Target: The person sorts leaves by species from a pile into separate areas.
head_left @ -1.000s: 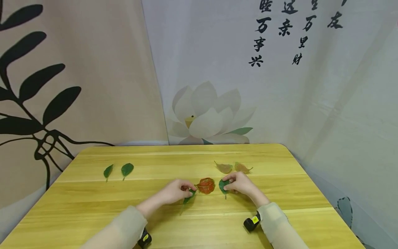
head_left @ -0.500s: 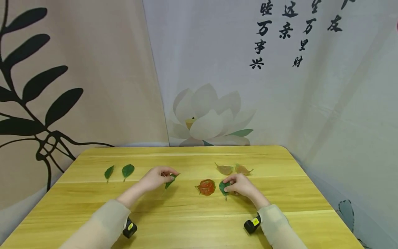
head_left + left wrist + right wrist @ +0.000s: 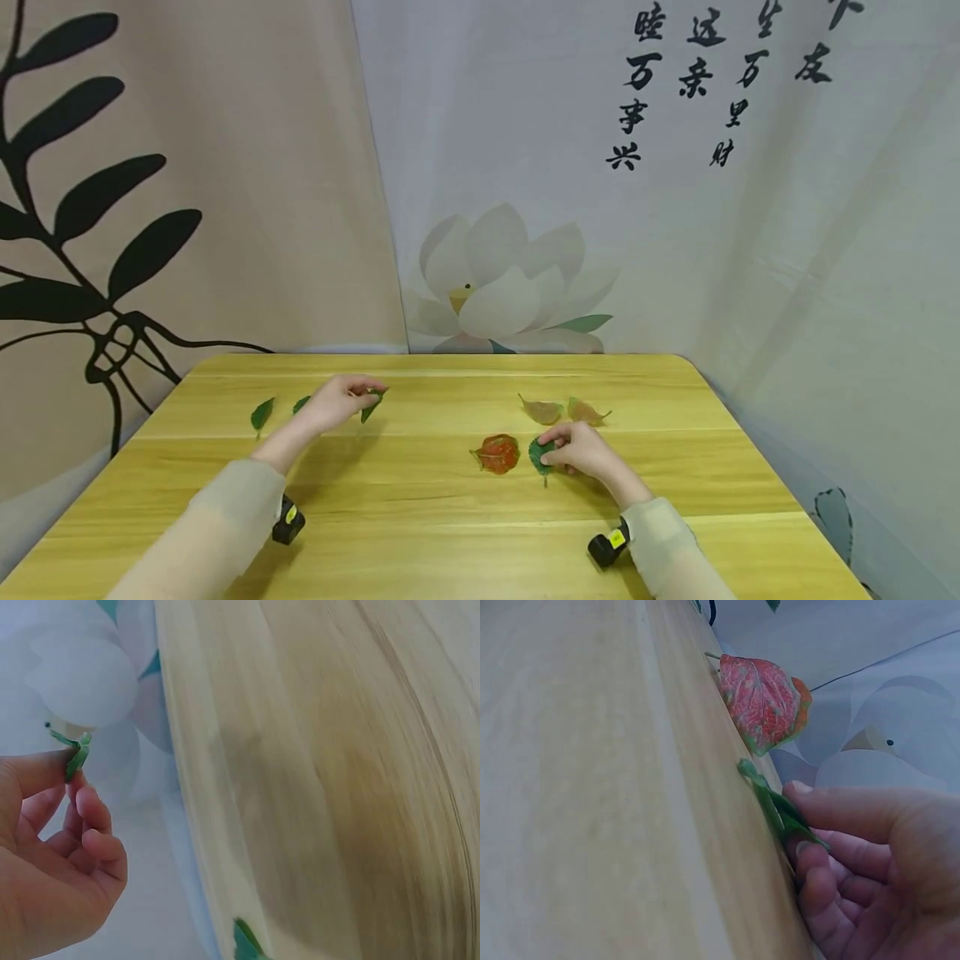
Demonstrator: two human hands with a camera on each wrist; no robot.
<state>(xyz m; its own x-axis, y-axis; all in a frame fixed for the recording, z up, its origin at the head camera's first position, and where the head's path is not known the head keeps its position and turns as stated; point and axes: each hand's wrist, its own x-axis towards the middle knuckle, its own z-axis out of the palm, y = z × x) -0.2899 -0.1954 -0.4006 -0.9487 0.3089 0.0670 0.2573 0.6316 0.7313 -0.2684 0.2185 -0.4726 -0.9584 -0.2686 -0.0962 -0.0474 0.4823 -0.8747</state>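
Observation:
My left hand (image 3: pixel 336 403) pinches a green leaf (image 3: pixel 371 407) between thumb and fingers, held above the back left part of the table. In the left wrist view that leaf (image 3: pixel 77 759) is seen nearly edge-on. My right hand (image 3: pixel 583 452) pinches a second green leaf (image 3: pixel 537 455) low at the tabletop, its stem toward me. The right wrist view shows this leaf (image 3: pixel 776 806) bent between thumb and fingers. Just left of it lies a red leaf (image 3: pixel 498 454) with a green edge, and an orange-edged part shows behind it in the right wrist view.
Two yellow-brown leaves (image 3: pixel 542 412) (image 3: pixel 587 412) lie behind my right hand. At the back left lie a small green leaf (image 3: pixel 262 414) and another green leaf (image 3: pixel 301 404), partly hidden by my left hand. A printed curtain (image 3: pixel 510 167) hangs behind the wooden table (image 3: pixel 420 533).
My left hand has lifted its green leaf away from beside the red leaf and carried it left and back. My right hand stays in place with its leaf.

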